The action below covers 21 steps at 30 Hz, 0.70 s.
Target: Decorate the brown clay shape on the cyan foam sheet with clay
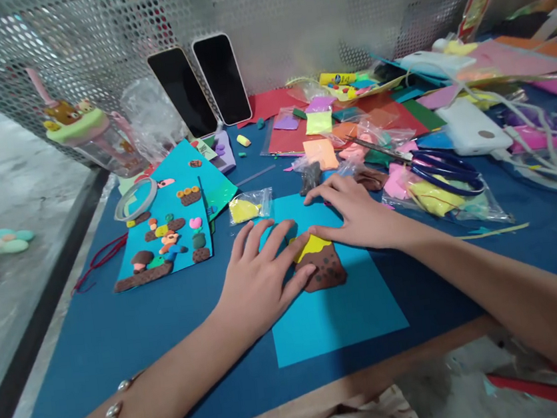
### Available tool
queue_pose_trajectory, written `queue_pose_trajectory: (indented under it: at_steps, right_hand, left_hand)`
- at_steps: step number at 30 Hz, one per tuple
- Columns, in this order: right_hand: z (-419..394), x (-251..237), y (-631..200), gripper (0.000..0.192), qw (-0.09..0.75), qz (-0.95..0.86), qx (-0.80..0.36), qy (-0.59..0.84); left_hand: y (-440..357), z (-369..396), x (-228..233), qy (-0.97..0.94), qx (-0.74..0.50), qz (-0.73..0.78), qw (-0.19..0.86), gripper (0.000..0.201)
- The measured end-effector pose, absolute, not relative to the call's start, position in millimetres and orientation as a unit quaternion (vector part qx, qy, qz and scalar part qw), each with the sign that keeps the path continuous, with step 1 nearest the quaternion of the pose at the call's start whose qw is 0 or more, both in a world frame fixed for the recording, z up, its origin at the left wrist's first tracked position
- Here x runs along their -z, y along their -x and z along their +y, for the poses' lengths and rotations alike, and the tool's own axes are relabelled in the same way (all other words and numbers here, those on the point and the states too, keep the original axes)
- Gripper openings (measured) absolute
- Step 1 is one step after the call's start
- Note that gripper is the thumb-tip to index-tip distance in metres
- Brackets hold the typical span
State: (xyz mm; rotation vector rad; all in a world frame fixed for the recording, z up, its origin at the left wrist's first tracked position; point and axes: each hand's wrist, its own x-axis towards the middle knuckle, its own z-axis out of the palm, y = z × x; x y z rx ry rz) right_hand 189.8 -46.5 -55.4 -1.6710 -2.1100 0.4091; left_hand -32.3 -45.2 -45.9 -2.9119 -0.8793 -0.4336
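A blue sheet of paper lies on the dark blue tabletop in front of me. On it sits a flat clay shape, brown with dark dots and a yellow wavy top. My left hand has its fingers spread, thumb and index fingertip touching the shape's left side and top. My right hand reaches over the paper from the right. Its thumb rests at the yellow top edge and its fingers are apart, the fingertips near the paper's upper part. A small bag of yellow clay lies just beyond my left fingers.
At left is a blue card with clay figures, with a roll of clear tape on its edge. Two phones lean against the perforated metal panel. Scissors, clay bags and a white power bank with cables crowd the right.
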Motion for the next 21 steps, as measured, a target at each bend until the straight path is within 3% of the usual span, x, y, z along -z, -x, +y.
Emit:
queue_pose_trajectory:
  at_steps: [10, 21]
  right_hand:
    - [-52, 36, -194, 0.054, 0.138, -0.763, -0.234, 0.587]
    - [-52, 33, -194, 0.057, 0.115, -0.768, -0.242, 0.582]
  left_hand:
    - [33, -46, 48, 0.946, 0.149, -0.288, 0.015, 0.041]
    - [35, -45, 47, 0.946, 0.15, -0.288, -0.004, 0.039]
